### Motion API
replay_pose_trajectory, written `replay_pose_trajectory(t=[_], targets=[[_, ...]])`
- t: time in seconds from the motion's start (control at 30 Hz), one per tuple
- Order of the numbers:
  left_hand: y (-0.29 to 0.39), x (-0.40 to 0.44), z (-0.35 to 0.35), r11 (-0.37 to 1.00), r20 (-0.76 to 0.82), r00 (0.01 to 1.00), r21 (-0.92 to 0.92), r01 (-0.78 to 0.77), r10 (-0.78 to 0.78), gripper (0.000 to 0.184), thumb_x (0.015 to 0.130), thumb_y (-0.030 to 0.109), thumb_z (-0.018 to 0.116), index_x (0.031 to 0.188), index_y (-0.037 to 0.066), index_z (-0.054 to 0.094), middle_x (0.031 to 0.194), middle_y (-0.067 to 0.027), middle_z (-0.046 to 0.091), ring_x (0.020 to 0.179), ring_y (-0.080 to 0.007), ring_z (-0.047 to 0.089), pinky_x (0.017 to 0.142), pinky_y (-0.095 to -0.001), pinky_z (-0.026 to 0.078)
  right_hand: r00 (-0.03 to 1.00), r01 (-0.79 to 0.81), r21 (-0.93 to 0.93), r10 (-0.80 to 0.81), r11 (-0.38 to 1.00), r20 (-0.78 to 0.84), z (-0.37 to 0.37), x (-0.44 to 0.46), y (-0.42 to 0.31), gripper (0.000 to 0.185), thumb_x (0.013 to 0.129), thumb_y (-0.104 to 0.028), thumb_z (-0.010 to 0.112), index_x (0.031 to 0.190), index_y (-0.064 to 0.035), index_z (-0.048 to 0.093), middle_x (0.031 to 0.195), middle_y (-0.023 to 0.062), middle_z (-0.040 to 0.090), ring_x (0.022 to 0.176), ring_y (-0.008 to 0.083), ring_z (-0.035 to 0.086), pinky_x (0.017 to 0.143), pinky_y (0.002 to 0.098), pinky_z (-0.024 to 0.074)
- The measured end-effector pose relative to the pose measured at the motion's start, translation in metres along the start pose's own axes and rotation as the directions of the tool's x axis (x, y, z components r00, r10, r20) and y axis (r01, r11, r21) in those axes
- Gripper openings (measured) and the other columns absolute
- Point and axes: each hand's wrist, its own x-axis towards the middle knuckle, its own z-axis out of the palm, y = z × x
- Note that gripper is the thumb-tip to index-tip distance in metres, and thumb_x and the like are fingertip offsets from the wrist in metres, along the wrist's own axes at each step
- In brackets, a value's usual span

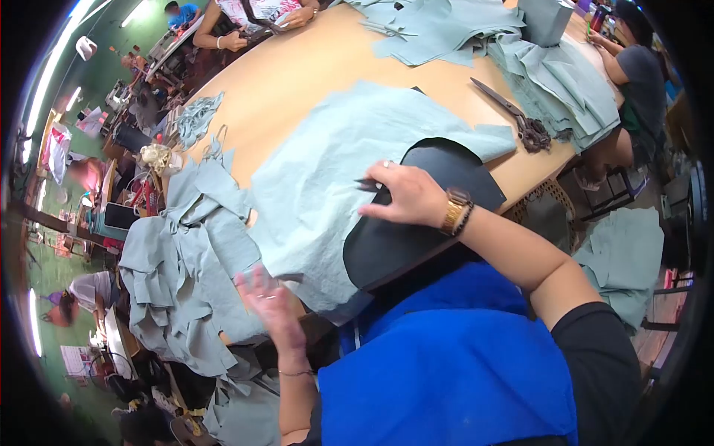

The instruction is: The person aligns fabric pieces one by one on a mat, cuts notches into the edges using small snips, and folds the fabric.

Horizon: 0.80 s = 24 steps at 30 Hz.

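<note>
A black curved pattern piece [439, 175] lies over pale blue-green fabric [320, 186] at the table's near edge. My right hand [405, 193], with a gold watch at its wrist, is above the pattern piece. Its fingers close around a small dark pointed tool [366, 185], whose kind I cannot make out. To the lower left, my left hand [271, 303] is slightly blurred, palm up with fingers apart, beside the fabric's edge. A small greyish scrap [288, 277] shows just by its fingers; whether they touch is unclear.
Large dark-handled scissors [513, 115] lie on the tan table [253, 123]. Fabric stacks [554, 85] fill the far right, and loose cut pieces [186, 260] drape over the left edge. People sit across the table [253, 22] and at the right [636, 82].
</note>
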Motion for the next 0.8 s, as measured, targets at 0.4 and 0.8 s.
replay_pose_trajectory(t=[0.4, 0.8], targets=[[0.0, 0.127, 0.12, 0.688, 0.629, 0.747, 0.445, -0.573, 0.216, 0.021, 0.087, 0.015, 0.07, 0.106, 0.005, 0.069, 0.106, -0.0127, 0.069, 0.1, -0.0319, 0.065, 0.085, -0.0385, 0.051, 0.84, -0.5, 0.751, 0.453, 0.431, 0.299, 0.002, 0.019, 0.021, 0.043, 0.102, -0.042, 0.051, 0.126, -0.0077, 0.058, 0.102, 0.0083, 0.066, 0.062, 0.0081, 0.053, 0.056, 0.0255, 0.0493], [-0.062, 0.133, 0.168, 0.748, 0.487, 0.845, 0.472, -0.467, 0.221, 0.011, 0.088, 0.019, 0.071, 0.092, 0.008, 0.071, 0.087, -0.0051, 0.066, 0.069, -0.0179, 0.063, 0.064, -0.0313, 0.05, 0.585, -0.575, 0.731, 0.44, -0.366, 0.681, -0.023, 0.007, 0.063, 0.035, 0.106, -0.04, 0.041, 0.116, -0.0111, 0.057, 0.072, -0.0029, 0.049, 0.053, 0.0032, 0.037, 0.039, 0.0144, 0.0298]])
